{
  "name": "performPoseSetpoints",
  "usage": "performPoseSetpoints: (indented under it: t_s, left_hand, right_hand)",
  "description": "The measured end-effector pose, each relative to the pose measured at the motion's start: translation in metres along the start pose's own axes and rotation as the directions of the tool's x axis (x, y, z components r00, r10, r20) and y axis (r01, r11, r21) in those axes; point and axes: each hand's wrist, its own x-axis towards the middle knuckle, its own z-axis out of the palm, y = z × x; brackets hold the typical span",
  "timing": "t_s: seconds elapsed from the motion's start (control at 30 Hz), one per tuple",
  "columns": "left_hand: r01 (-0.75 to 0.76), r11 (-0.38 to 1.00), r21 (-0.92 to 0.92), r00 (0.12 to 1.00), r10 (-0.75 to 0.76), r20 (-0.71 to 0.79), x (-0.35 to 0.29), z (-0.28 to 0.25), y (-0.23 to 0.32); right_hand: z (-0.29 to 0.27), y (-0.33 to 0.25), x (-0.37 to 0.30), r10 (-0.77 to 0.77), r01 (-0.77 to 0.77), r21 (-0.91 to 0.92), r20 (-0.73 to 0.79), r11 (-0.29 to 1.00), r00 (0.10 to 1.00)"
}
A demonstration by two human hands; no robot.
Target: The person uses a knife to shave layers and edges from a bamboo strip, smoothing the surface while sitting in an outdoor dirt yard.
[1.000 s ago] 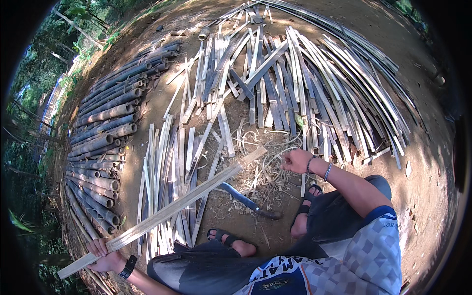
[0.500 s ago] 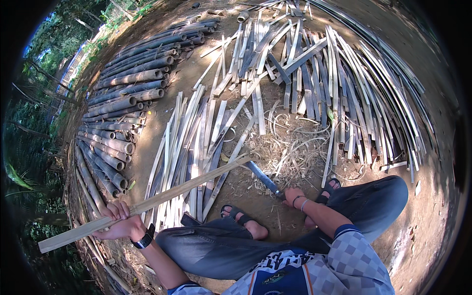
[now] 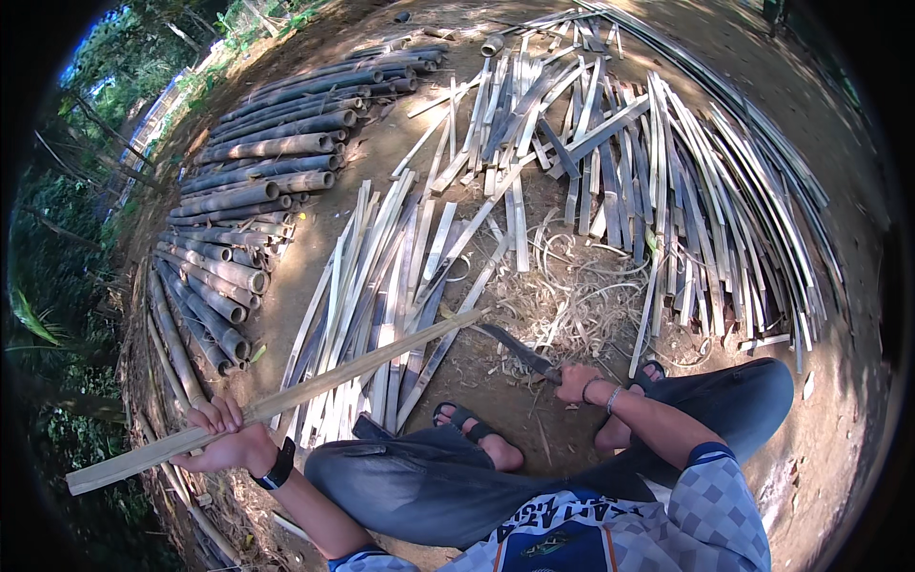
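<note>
My left hand (image 3: 227, 440) is closed around a long split bamboo strip (image 3: 348, 370) close to its near-left end. The strip slants up to the right across my left knee, its far end above the ground in front of me. My right hand (image 3: 578, 383) grips the handle of a machete (image 3: 519, 349). The dark blade points up and left, its tip close to the strip's far end; whether they touch I cannot tell. Curled bamboo shavings (image 3: 581, 310) lie on the ground just beyond the blade.
Cut bamboo poles (image 3: 276, 145) lie stacked at the far left. Split strips (image 3: 381, 276) are heaped beyond my left knee, and a larger pile of strips (image 3: 734, 219) spreads at the right. My sandalled foot (image 3: 477, 434) rests on bare soil between the knees.
The machete's blade has turned, from a bright flat face to a darker one. My right hand has shifted slightly right and down. The left hand keeps its hold on the strip.
</note>
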Motion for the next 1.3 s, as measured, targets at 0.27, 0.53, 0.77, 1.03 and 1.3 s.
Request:
performPoseSetpoints:
  t_s: [0.27,0.53,0.77,1.03,1.3]
  left_hand:
    - [-0.015,0.994,0.109,0.999,0.011,0.036,-0.007,0.01,-0.01]
    - [0.113,0.989,0.095,0.926,-0.14,0.351,0.027,-0.046,-0.002]
    - [0.068,0.971,0.227,0.959,-0.126,0.252,0.019,-0.019,-0.021]
    - [0.069,0.972,0.224,0.956,-0.128,0.263,0.023,-0.027,-0.021]
    - [0.013,0.99,0.142,0.976,-0.044,0.215,0.015,-0.025,0.017]
  right_hand:
    - [-0.176,-0.063,-0.13,-0.325,0.311,-0.508,0.064,0.803,0.943]
    - [-0.201,-0.136,-0.259,-0.741,0.53,-0.549,-0.289,0.647,0.606]
    - [-0.233,-0.113,-0.296,-0.787,0.643,-0.496,-0.542,0.583,0.295]
    - [-0.249,-0.092,-0.306,-0.763,0.805,-0.333,-0.611,0.491,0.213]
    - [-0.25,-0.081,-0.255,-0.53,0.641,0.027,-0.536,0.767,0.657]
